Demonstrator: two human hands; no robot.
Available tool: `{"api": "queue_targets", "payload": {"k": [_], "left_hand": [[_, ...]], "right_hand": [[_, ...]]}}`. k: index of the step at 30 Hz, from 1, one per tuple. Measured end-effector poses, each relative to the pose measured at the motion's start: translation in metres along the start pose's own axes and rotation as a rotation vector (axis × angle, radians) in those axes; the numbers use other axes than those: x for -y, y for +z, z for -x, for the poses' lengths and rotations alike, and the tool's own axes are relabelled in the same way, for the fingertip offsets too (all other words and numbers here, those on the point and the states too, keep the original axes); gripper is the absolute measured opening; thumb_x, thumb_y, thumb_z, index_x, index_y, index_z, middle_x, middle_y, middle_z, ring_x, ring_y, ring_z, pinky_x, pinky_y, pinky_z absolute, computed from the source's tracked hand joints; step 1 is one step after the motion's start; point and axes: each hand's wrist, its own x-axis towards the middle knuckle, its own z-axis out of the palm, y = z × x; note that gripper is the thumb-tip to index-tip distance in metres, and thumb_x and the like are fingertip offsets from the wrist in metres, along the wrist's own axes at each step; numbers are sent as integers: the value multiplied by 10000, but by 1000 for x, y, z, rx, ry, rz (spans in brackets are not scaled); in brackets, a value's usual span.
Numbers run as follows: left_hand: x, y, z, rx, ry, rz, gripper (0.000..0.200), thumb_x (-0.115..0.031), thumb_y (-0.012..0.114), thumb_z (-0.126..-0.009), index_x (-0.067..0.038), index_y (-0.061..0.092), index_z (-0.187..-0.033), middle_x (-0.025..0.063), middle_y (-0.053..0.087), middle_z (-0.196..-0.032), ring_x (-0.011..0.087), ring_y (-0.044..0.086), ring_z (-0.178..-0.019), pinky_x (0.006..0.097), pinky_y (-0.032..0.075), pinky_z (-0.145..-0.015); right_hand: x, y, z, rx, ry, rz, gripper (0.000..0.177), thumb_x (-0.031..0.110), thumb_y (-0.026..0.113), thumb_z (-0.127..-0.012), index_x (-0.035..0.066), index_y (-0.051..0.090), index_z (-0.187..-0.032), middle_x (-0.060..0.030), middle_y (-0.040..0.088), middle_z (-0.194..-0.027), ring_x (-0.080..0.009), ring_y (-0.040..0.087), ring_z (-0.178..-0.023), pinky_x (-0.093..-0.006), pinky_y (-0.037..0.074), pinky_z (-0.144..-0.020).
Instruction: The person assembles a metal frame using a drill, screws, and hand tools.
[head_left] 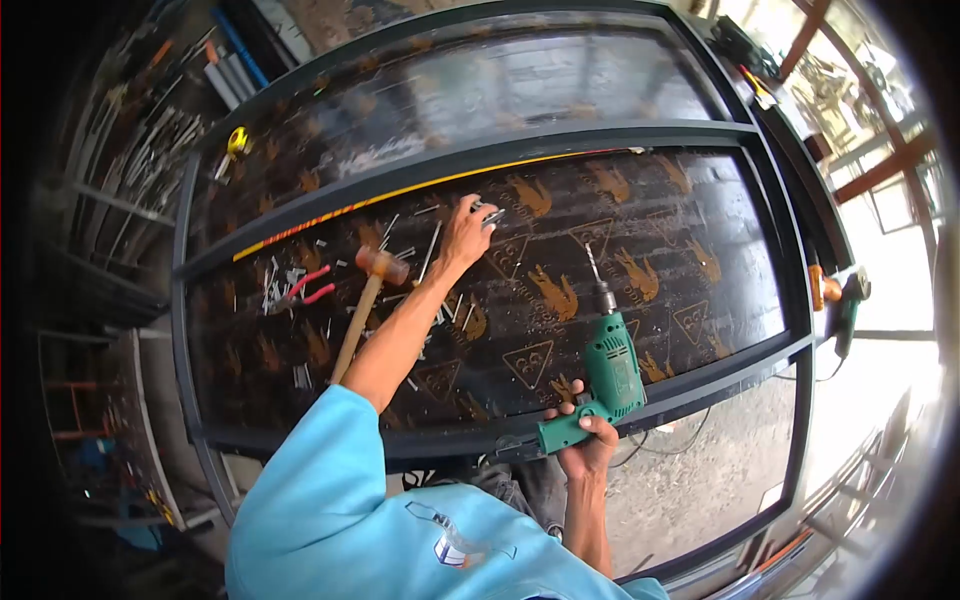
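Note:
My left hand (pixel 470 232) is closed above the dark printed board (pixel 640 205), its fingers pinched around a small shiny metal piece (pixel 488 213) whose exact kind I cannot make out. My right hand (pixel 588 440) is wrapped around the handle of a green power drill (pixel 612 365) at the near edge. The drill's bit (pixel 592 262) points away from me over the board. Left of my left forearm lies a mallet (pixel 383 264) with a wooden handle. Beside it are red-handled pliers (pixel 308 286) and several loose metal bits (pixel 283 284).
A dark metal frame (pixel 470 150) surrounds the board, with a crossbar through it. A long yellow measuring strip (pixel 400 186) lies along that bar. A yellow tape measure (pixel 237 141) sits at the far left. Another tool (pixel 852 290) hangs at the right edge.

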Motion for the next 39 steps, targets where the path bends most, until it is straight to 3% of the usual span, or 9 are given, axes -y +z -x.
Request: {"api": "queue_targets", "payload": {"k": [7,11,16,17,18,20,23,32,39], "left_hand": [[-67,-128,133,-369,-75,205,729,-69,745,-720,-107,380,-1349,171,496,-1234,353,511,-1130,408,437,-937],[-68,-202,246,-478,-155,205,704,-86,751,-725,-97,403,-1336,159,514,-1260,339,524,-1131,419,427,-941],[-40,-270,395,-808,-594,44,496,-111,733,-768,-63,543,-1223,106,575,-1116,217,608,-935,315,516,-754],[-13,-269,434,-914,-673,143,476,-88,729,-766,-46,553,-1206,101,584,-1095,200,612,-908,310,522,-752],[-23,-281,462,-1049,-876,582,470,-85,729,-767,-49,557,-1203,77,592,-1056,174,605,-877,302,512,-737],[-6,-283,534,-1099,-980,379,490,-111,738,-772,-49,546,-1219,70,583,-1004,159,595,-869,275,508,-778],[-14,-289,593,-1334,-1047,690,539,-232,727,-815,-31,496,-1259,110,571,-1077,192,594,-964,314,513,-866],[43,-337,608,-1259,-1036,681,606,-134,696,-820,-10,394,-1331,153,531,-1189,217,561,-1051,350,489,-905],[234,-442,481,-790,-704,710,601,-19,724,-731,-14,437,-1258,97,547,-1115,193,560,-1032,307,446,-915]], "right_hand": [[-19,-32,82,159,126,60,716,-57,546,-647,58,381,-1334,-79,575,-1150,-189,596,-888,-429,451,-863],[-46,-35,115,241,256,-3,662,-56,538,-659,64,418,-1299,-92,585,-1161,-191,597,-889,-435,458,-862],[-80,-16,128,293,508,88,628,-55,547,-666,59,434,-1274,-94,592,-1145,-187,597,-880,-424,467,-850],[-88,-13,131,284,541,124,624,-52,551,-664,57,438,-1268,-91,595,-1136,-184,600,-866,-424,472,-841],[-97,-10,132,282,570,157,620,-50,554,-661,55,443,-1262,-89,599,-1127,-182,603,-851,-424,478,-832],[-116,1,136,279,673,179,595,-43,568,-657,45,462,-1236,-83,609,-1099,-180,606,-834,-420,485,-828],[-148,6,132,327,769,250,628,-30,596,-667,32,444,-1273,-71,610,-1115,-174,606,-854,-388,465,-857],[-271,28,117,249,915,250,558,-39,578,-656,7,487,-1204,-85,622,-1084,-191,601,-824,-412,471,-844],[-437,57,58,234,913,133,533,-20,580,-659,-4,503,-1186,-75,619,-1035,-190,589,-834,-398,475,-850]]}}
